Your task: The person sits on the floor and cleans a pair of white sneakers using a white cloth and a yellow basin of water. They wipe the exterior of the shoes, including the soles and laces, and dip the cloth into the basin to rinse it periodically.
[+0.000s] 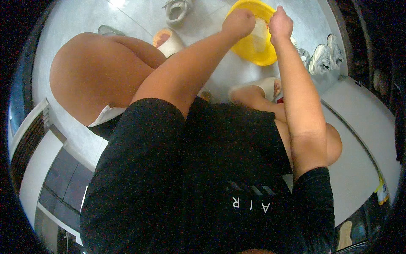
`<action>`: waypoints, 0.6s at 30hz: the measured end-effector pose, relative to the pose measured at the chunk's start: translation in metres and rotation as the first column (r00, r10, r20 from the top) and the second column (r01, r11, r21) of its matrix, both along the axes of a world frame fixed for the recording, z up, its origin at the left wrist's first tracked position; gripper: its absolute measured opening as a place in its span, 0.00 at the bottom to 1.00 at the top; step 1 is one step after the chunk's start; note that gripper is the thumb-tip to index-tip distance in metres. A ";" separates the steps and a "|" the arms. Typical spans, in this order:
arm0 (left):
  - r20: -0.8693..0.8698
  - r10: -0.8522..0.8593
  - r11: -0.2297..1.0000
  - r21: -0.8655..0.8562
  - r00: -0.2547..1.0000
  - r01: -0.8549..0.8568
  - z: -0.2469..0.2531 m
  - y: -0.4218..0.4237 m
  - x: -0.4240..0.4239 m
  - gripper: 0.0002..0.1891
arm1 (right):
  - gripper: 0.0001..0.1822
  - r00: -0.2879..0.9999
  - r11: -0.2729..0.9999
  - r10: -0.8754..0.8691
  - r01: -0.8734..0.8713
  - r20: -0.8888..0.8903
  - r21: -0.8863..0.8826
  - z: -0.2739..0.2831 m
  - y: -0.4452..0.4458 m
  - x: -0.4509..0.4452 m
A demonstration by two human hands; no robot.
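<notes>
A yellow plastic basin [241, 54] stands on the pale floor before me, with a whitish patch [260, 35] inside that could be water or a soaked item. Over its left side is my left hand [240, 23], fingers curled and turned away from view. My right hand [281, 26] is closed into a fist at the basin's right rim. A small red-orange bit [268, 26] shows beside that fist; whether I grip it is unclear. What either palm holds is hidden.
A grey shoe [177, 12] sits left of the basin. Light sneakers [319, 59] line the floor at right. My feet wear cream slides [171, 44]. A grey item [109, 30] lies beyond my left knee. A pale panel [355, 117] rises close on my right.
</notes>
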State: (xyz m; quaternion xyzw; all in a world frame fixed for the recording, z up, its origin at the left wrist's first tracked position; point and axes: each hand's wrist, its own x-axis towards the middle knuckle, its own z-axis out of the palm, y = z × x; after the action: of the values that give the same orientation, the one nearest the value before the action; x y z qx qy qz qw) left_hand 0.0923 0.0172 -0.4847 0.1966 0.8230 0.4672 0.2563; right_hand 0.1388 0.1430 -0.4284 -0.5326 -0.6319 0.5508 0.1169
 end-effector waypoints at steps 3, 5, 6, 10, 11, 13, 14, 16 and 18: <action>-0.016 0.036 0.998 0.050 0.999 -0.035 0.001 0.005 0.002 0.14 | 0.17 0.995 0.978 0.092 -0.085 -0.028 0.192 0.019 -0.001 -0.002; -0.046 0.069 0.994 0.084 0.997 -0.065 -0.009 0.008 0.002 0.14 | 0.16 0.996 0.976 0.083 -0.078 -0.017 0.202 0.040 -0.005 -0.006; -0.060 0.061 0.994 0.091 0.996 -0.055 -0.011 0.007 0.000 0.14 | 0.16 0.991 0.951 0.137 -0.134 0.010 0.279 0.045 0.002 -0.005; -0.073 0.032 0.999 0.037 0.997 -0.030 -0.016 0.006 -0.004 0.14 | 0.15 0.974 0.963 0.189 -0.159 -0.128 0.217 0.074 0.032 0.002; -0.096 0.043 0.999 0.000 0.994 -0.043 -0.017 0.004 -0.004 0.14 | 0.15 0.962 0.986 0.153 -0.132 -0.225 0.104 0.087 0.033 0.003; -0.141 0.047 0.996 -0.068 0.989 -0.057 -0.016 0.006 0.001 0.13 | 0.15 0.949 0.975 0.202 -0.172 -0.244 0.137 0.111 0.040 0.004; -0.142 0.032 0.997 -0.067 0.989 -0.041 -0.016 0.006 0.002 0.13 | 0.14 0.944 0.967 0.217 -0.175 -0.246 0.184 0.115 0.052 0.008; -0.146 0.024 0.996 -0.080 0.989 -0.036 -0.019 0.000 -0.002 0.13 | 0.19 0.933 0.953 0.178 -0.085 -0.312 0.289 0.147 0.025 -0.008; -0.137 0.022 0.996 -0.082 0.990 -0.033 -0.020 0.001 -0.001 0.13 | 0.19 0.910 0.969 0.160 -0.069 -0.383 0.238 0.175 0.021 -0.014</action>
State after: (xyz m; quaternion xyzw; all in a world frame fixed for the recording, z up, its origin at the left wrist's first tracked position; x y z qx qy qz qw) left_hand 0.0910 0.0178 -0.5044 0.2056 0.8601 0.4212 0.2013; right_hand 0.1245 0.1640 -0.2537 -0.3545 -0.6819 0.5806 0.2689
